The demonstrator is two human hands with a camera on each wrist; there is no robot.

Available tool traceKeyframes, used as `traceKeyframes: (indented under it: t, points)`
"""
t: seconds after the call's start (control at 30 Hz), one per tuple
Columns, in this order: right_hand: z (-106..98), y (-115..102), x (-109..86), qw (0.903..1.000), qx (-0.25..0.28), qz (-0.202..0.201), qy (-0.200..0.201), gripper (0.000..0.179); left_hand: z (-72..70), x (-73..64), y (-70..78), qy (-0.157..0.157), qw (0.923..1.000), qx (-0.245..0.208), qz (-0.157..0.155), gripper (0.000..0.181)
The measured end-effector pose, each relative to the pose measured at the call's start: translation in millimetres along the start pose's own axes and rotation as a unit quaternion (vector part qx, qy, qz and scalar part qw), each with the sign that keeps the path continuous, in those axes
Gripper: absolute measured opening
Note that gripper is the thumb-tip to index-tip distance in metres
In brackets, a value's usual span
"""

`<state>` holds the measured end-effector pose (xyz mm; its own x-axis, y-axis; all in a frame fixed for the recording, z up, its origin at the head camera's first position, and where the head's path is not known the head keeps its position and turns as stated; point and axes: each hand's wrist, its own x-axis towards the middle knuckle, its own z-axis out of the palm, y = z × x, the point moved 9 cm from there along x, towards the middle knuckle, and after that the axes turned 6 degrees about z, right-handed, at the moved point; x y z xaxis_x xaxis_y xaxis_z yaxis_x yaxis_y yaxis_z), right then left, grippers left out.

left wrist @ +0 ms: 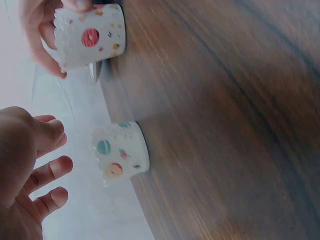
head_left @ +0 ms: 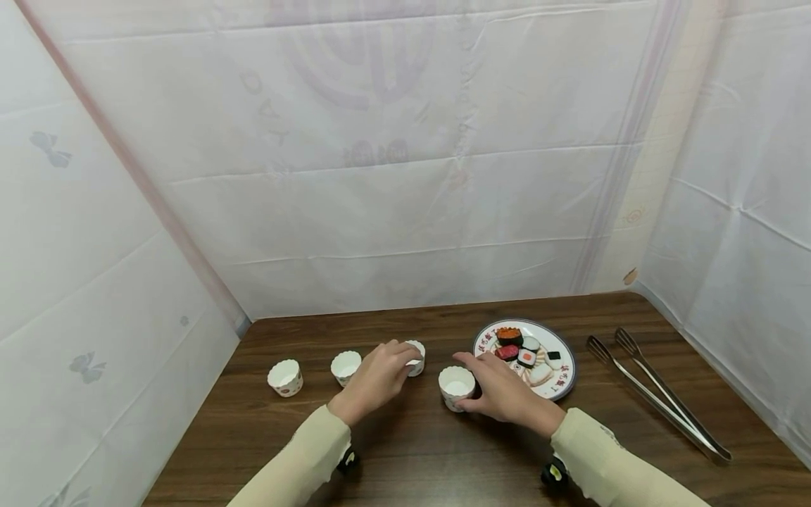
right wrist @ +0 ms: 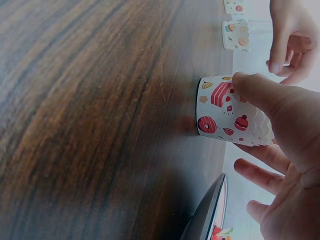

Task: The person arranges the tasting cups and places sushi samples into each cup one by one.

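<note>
My right hand (head_left: 507,394) holds a white paper baking cup (head_left: 456,385) with its thumb and a finger on the sides; the other fingers spread behind. In the right wrist view this cup (right wrist: 222,112) stands upright at the tabletop, its wall printed with red donuts and cakes. Close to a third baking cup (head_left: 418,366) is my left hand (head_left: 380,373), fingers loosely bent with nothing between them. The left wrist view shows a gap between those fingers and that cup (left wrist: 122,152). Two more baking cups, one far left (head_left: 285,378) and one beside the left hand (head_left: 345,365), stand upright.
Behind the right hand, a round plate (head_left: 567,380) carries several sushi pieces (head_left: 526,358). Metal tongs (head_left: 665,401) lie at the right of the brown wooden table (head_left: 431,472). White cloth walls (head_left: 405,211) enclose the back and sides.
</note>
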<state>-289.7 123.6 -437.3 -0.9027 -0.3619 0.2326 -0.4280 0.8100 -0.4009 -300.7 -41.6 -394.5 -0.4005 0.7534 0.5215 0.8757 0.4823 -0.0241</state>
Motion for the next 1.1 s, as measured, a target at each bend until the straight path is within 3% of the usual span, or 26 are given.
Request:
traceKeyframes:
  t: [0.2,0.37,0.7,1.1]
  points:
    - [0,0,-0.7,1.0,-0.001,-0.004,0.0,0.075,-4.1,3.4,17.0,0.027,0.9991,-0.011,0.031,0.024]
    - [1,0,-0.8,1.0,0.0,-0.005,0.0,0.076,-2.2,7.2,30.2,0.027,0.9982,-0.021,0.048,0.021]
    - [1,0,-0.5,1.0,0.001,-0.002,0.003,0.076,10.8,13.4,53.0,-0.006,0.9968,-0.028,0.075,0.021]
    - [0,0,-0.3,1.0,0.006,-0.006,0.005,0.077,22.3,15.3,59.9,-0.044,0.9964,0.007,0.072,0.009]
